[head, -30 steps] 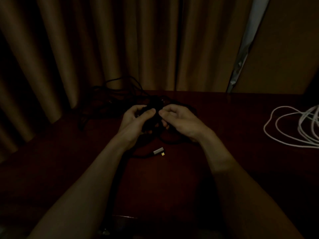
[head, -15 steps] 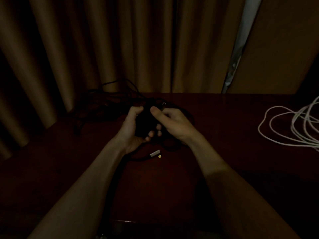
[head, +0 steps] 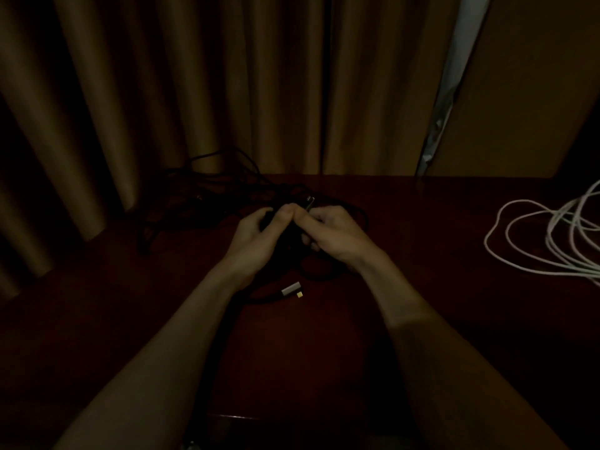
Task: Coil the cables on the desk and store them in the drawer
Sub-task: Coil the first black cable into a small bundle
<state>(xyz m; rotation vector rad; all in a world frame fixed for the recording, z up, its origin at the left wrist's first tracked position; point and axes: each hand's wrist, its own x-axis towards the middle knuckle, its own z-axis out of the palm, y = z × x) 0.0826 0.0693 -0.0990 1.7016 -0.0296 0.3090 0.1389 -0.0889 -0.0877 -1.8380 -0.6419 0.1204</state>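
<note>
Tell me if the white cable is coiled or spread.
Spread: the white cable lies in wide, loose loops on the desk.

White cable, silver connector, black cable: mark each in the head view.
white cable (head: 486,244), head view, left bend of its outer loop.
silver connector (head: 290,289), head view, middle of the metal shell.
black cable (head: 211,193), head view, middle of the loose tangle.

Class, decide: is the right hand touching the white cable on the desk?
Apart. The head view shows bare desk between the right hand, which grips the black cable, and the white cable by the right edge.
</note>
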